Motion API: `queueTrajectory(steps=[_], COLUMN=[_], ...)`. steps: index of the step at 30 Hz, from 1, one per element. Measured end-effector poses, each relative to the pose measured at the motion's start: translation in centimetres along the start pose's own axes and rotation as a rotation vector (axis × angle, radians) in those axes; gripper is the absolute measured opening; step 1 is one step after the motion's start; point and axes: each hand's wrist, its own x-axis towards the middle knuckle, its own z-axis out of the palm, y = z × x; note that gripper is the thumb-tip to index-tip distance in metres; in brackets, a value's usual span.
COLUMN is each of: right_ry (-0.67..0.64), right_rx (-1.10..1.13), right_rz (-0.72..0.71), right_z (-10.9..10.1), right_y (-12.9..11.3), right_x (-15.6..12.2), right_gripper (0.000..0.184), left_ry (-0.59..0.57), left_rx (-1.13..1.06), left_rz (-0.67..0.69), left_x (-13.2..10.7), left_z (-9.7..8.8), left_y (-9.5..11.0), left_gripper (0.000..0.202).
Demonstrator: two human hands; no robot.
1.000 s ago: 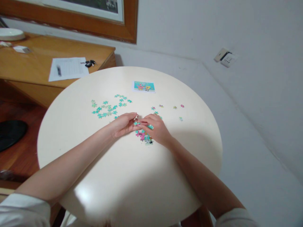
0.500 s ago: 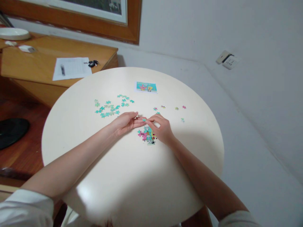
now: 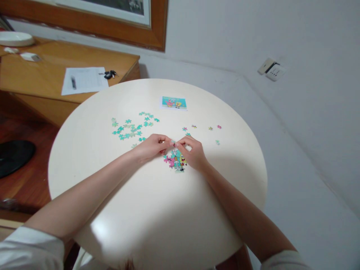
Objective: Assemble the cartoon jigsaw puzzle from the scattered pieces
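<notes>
Just above the partly joined jigsaw puzzle [image 3: 177, 161], my two hands meet fingertip to fingertip. My right hand [image 3: 192, 152] is closed in a pinch on a small jigsaw piece [image 3: 173, 143], mostly covered by fingers. From the other side my left hand [image 3: 154, 145] has its thumb and fingertips closed on that same piece. Pink, teal and yellow cartoon figures show on the joined part, which lies flat on the table. Several teal loose pieces [image 3: 131, 131] are spread beyond my left hand.
The round white table [image 3: 126, 213] carries a picture card [image 3: 174, 102] at its far side. A few loose pieces [image 3: 210, 128] lie at the right. Behind on the left, a wooden cabinet [image 3: 84, 54] holds a paper [image 3: 84, 80] and keys [image 3: 110, 74].
My left hand has gone from flat, outstretched fingers to a pinch at the piece. My right hand stays nearly in place, still pinching it.
</notes>
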Motion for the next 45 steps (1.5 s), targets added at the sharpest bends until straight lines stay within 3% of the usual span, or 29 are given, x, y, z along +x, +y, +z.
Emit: queueTrajectory(steps=[6, 10, 13, 19, 29, 45], right_ry=[-0.069, -0.218, -0.308, -0.335, -0.348, -0.363], right_rx=[0.009, -0.094, -0.187, -0.213, -0.193, -0.183], right_rz=[-0.089, -0.138, -0.131, -0.138, -0.142, -0.142], right_z=[-0.4, -1.0, -1.2, -1.0, -0.9, -1.0], right_y=[0.5, 1.4, 1.8, 1.4, 1.7, 1.7], right_x=[0.1, -0.1, -0.4, -0.4, -0.5, -0.5], right_gripper=[0.021, 0.014, 0.012, 0.017, 0.019, 0.018], left_ry=[0.06, 0.08, 0.017, -0.146, -0.072, 0.048], left_rx=[0.247, 0.395, 0.567, 0.798, 0.959, 1.038], left_rz=[0.092, 0.117, 0.109, 0.12, 0.119, 0.15], left_x=[0.1, 0.3, 0.3, -0.2, -0.1, -0.1], left_z=[-0.2, -0.7, -1.0, -1.0, -0.6, -0.1], left_y=[-0.4, -0.1, 0.3, 0.4, -0.6, -1.2], left_gripper=[0.024, 0.026, 0.027, 0.022, 0.024, 0.027])
